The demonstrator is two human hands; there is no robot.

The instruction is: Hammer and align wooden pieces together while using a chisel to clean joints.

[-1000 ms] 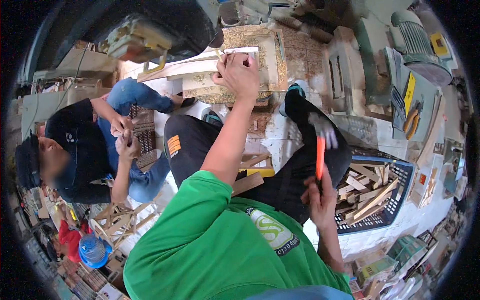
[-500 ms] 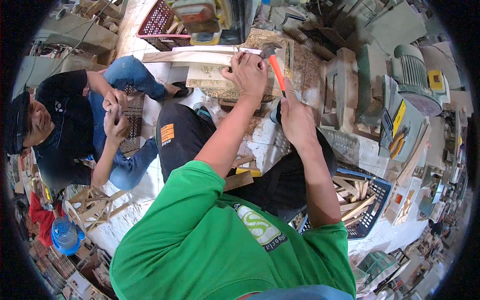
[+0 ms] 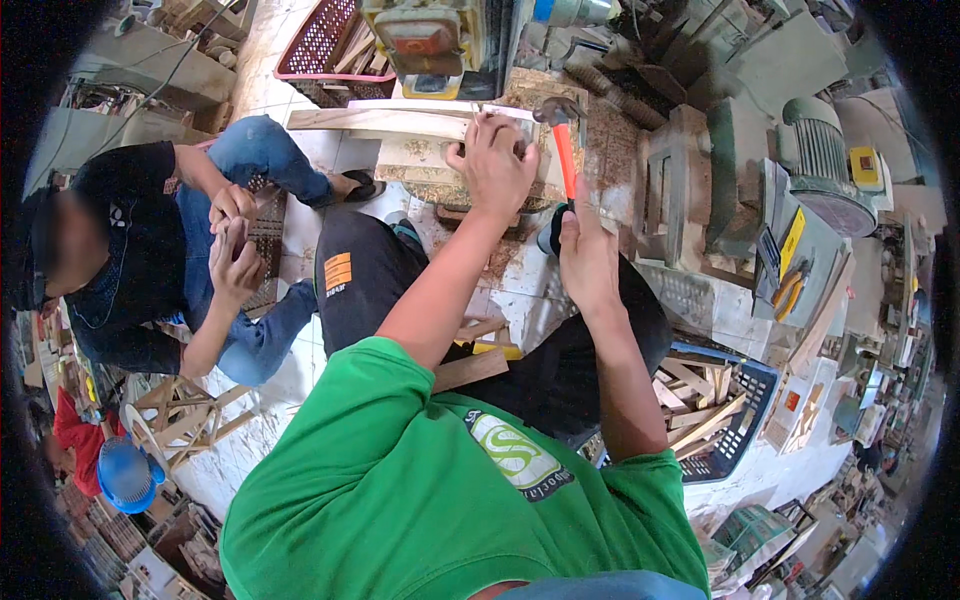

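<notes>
My right hand point(image 3: 588, 262) is wrapped round the black grip of a claw hammer point(image 3: 564, 150) with an orange handle. The dark hammer head hangs above the bench, a little right of my left hand. My left hand point(image 3: 497, 172) is closed with curled fingers over the right end of a pale wooden strip point(image 3: 385, 120). Something thin and small shows by its fingertips, too small to name. The strip lies across a low wooden work block point(image 3: 425, 170) strewn with sawdust and reaches out past its left side.
A machine point(image 3: 425, 45) stands just beyond the block. On the left sits a co-worker point(image 3: 150, 250), hands together. A red basket point(image 3: 300, 62) with wood pieces is at far left, a blue crate point(image 3: 765, 400) of offcuts at right. A green motor point(image 3: 820, 150) stands further right.
The hammer head has shifted slightly right, away from my left hand, as my right hand moved a little. My left hand stays on the strip. The whole view has dipped slightly.
</notes>
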